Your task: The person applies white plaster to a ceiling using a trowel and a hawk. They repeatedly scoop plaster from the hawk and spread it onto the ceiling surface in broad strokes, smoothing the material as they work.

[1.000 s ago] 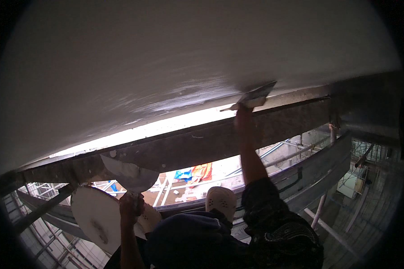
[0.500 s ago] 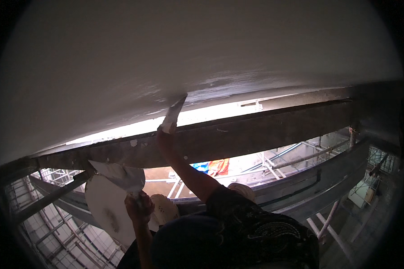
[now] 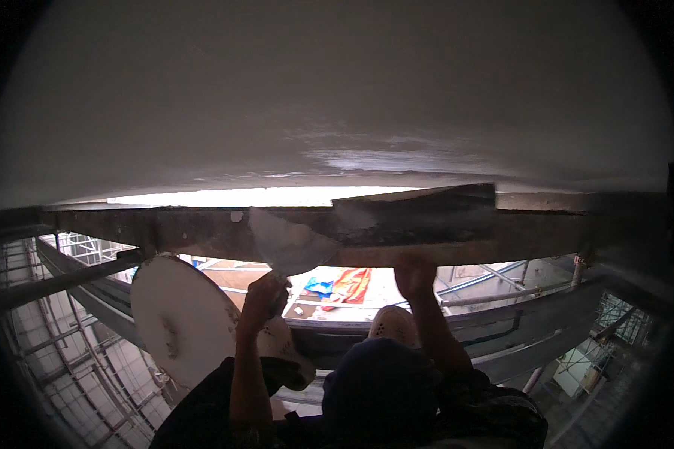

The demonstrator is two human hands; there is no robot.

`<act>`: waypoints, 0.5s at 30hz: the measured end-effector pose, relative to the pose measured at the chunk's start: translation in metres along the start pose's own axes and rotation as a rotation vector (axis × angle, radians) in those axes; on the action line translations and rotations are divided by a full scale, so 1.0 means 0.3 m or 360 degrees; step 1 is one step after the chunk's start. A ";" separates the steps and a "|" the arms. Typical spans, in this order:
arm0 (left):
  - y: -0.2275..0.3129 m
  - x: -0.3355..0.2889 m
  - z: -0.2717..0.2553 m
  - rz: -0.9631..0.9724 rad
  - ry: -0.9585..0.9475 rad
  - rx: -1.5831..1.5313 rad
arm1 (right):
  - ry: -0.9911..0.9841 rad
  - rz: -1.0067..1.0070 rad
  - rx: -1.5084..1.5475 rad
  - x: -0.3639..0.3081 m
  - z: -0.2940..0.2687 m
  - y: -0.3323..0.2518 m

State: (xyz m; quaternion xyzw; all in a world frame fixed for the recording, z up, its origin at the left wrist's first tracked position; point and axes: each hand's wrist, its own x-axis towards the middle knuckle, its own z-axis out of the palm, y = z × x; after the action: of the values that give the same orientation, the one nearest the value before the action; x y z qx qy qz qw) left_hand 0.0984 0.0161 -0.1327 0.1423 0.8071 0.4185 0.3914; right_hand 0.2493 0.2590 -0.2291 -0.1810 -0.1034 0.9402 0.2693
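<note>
My left hand is closed round the handle of a putty knife, whose broad fan-shaped blade points up and carries pale filler. To its right, my right hand grips a wide flat skimming blade. That blade's broad face shows, dark with a paler smear at its left end, and its upper edge lies just below the plastered surface. Whether it touches the surface I cannot tell. A wet, shiny streak runs along the plaster above it.
A dark beam or plank crosses behind both tools. At the left stands a large white round object. My pale perforated clogs rest on planking. Below are scaffold poles and an orange and blue sheet.
My right hand has come down and right from the plaster, turning the skimming blade from edge-on to broadside. My left hand has moved up and right with the putty knife. The view has shifted.
</note>
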 end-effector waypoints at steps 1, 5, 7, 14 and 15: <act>0.008 0.022 0.030 0.0170 -0.0041 0.0284 | 0.0179 -0.0018 -0.0055 -0.013 0.090 -0.066; 0.088 0.100 0.101 0.0744 -0.0159 0.0595 | -0.0036 0.0013 -0.0841 -0.039 0.134 -0.162; 0.092 0.113 0.121 0.0384 -0.0360 0.0439 | -0.0270 0.0146 -0.1823 -0.074 0.143 -0.167; 0.131 0.098 0.057 0.0742 -0.0099 0.0615 | -0.0857 0.0285 -0.2721 -0.040 0.071 -0.094; 0.134 0.079 0.028 0.0337 -0.0181 0.0492 | -0.1091 0.0051 -0.3108 -0.042 0.034 -0.090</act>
State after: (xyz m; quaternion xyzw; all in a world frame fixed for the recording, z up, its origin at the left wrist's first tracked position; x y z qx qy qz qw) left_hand 0.0854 0.0586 -0.1160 0.3083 0.8188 0.3197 0.3637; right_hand 0.2679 0.2738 -0.2083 -0.0444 -0.8898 0.4514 -0.0511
